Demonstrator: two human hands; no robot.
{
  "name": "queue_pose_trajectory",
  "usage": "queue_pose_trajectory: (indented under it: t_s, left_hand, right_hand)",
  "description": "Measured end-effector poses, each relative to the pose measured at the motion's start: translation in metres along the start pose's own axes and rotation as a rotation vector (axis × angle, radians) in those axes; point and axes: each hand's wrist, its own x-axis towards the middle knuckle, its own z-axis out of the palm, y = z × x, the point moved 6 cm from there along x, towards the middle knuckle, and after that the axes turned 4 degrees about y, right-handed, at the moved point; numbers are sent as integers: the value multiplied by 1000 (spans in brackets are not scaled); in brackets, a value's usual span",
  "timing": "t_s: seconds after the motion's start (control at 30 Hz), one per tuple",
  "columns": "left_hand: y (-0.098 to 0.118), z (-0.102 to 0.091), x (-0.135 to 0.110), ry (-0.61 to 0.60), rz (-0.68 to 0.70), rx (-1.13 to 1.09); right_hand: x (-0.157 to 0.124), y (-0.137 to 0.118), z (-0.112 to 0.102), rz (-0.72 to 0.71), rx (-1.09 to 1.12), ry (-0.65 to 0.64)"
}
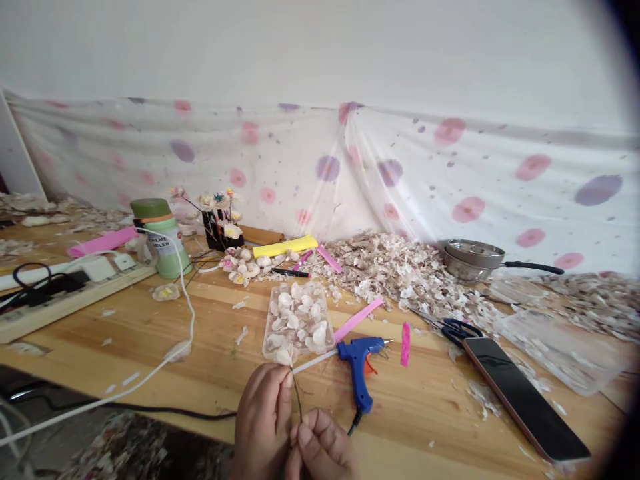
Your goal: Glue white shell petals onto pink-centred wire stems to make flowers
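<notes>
Between the fingertips of my left hand (265, 417) is the base of a pale artificial flower (284, 355), its petals pointing up. A thin dark wire stem (299, 395) runs down from the flower. Lower on that stem, my right hand (323, 443) pinches it between thumb and finger. Just behind the flower stands a clear plastic box (267, 327) holding many loose white petals (300, 313). To the right of my hands a blue glue gun (361, 373) lies on its side, a white glue stick (315, 362) sticking out of its back.
Dried petal scraps (395, 270) are heaped along the wall. A phone (525, 400), scissors (460, 330) and a metal pan (473, 260) are at right. Leftward are a green bottle (173, 257), a power strip (75, 303) and a white cable (193, 307). Finished flowers (231, 230) stand behind.
</notes>
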Motion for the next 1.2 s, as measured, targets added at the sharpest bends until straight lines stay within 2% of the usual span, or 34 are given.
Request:
queue_pose_trajectory:
  t_s: [0.33, 0.6, 0.73, 0.93, 1.1, 1.2]
  left_hand:
    - [17, -11, 6, 110, 97, 171]
    - [2, -41, 23, 242, 8, 192]
    - [8, -46, 17, 200, 16, 128]
    - [13, -45, 9, 111, -20, 88]
    - [12, -51, 9, 152, -59, 10]
    - [14, -52, 7, 116, -90, -112]
  right_hand:
    - [-3, 2, 0, 2, 38, 1]
    - [-6, -7, -8, -22, 104, 69]
    - [-3, -5, -8, -2, 173, 87]
    - [5, -1, -11, -70, 332, 152]
    - [-1, -17, -11, -56, 309, 141]
    - [-6, -30, -8, -21, 259, 120]
